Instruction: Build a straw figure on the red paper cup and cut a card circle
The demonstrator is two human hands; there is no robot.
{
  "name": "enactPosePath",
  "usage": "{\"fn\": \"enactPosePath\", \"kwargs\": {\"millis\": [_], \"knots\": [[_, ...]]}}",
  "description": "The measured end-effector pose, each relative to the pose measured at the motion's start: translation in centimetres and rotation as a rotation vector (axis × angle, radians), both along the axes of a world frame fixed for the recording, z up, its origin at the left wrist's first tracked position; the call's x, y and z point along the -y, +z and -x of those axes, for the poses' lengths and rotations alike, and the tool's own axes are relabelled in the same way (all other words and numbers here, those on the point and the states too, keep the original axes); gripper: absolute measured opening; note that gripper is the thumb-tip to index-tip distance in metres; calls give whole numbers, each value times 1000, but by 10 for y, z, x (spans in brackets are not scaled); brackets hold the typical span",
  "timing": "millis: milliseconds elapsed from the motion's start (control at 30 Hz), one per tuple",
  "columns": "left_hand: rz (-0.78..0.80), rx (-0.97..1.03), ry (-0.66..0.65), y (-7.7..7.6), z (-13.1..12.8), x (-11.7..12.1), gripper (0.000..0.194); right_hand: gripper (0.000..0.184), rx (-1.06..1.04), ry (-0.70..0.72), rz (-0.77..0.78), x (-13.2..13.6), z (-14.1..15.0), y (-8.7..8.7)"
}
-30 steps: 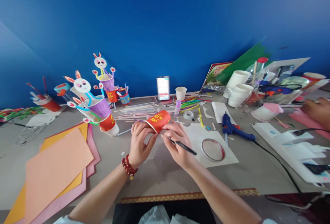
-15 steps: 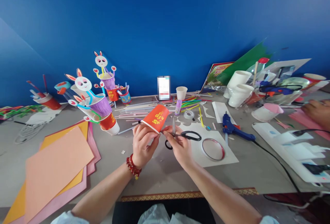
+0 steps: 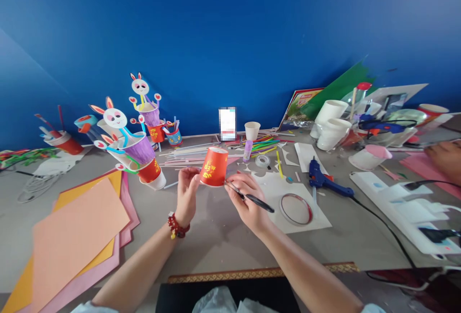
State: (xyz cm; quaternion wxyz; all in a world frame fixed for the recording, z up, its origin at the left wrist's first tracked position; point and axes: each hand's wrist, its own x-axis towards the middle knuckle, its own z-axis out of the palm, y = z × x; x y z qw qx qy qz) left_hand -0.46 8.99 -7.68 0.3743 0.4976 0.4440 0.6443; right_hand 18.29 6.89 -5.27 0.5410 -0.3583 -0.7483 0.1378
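Note:
A red paper cup (image 3: 215,165) with yellow lettering is held upside down above the middle of the table. My left hand (image 3: 187,197), a red bead bracelet at its wrist, is closed on the cup's left side near the rim. My right hand (image 3: 249,200) grips black-handled scissors (image 3: 260,202), seen edge-on, with the tip close to the lower right of the cup's rim. Whether the blades touch the rim is too small to tell. Behind the cup lie paper straws (image 3: 192,152) and a purple glue stick (image 3: 248,150).
At left stand rabbit-figure cups (image 3: 139,152) and coloured paper sheets (image 3: 81,229). To the right are a tape ring (image 3: 296,209), a blue glue gun (image 3: 326,181), a power strip (image 3: 374,193) with cables, and white cups (image 3: 333,133). Another person's hand (image 3: 444,157) is at far right.
The cup has turned from tilted to nearly upside down. My left hand has shifted to its left side. The scissors have rotated, so their handles now show edge-on and point down to the right.

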Motion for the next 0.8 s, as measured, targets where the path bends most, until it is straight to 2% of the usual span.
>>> {"fn": "enactPosePath", "kwargs": {"millis": [67,133,200,300,400,567,633,733,800], "knots": [[6,-13,-176,6,10,-6,49,14,27,34,-6,0,0,-1],[90,-37,-407,11,17,-7,63,15,53,74,-11,2,-1,0],[167,-38,-507,15,20,-5,65,14,49,105,-12,3,-1,1],[181,-31,-515,15,19,-1,64,13,-17,105,27,6,1,2],[87,-84,-513,11,16,0,67,14,-121,73,128,8,4,0],[-146,-307,-322,2,17,-4,86,20,-356,89,460,4,7,-7],[-220,-382,-282,-1,18,-6,91,21,-403,118,537,1,7,-9],[-259,-409,-251,-4,19,-6,91,19,-389,126,511,-1,6,-9],[-211,-339,-247,-4,18,-5,86,18,-299,105,401,0,4,-5]]}}
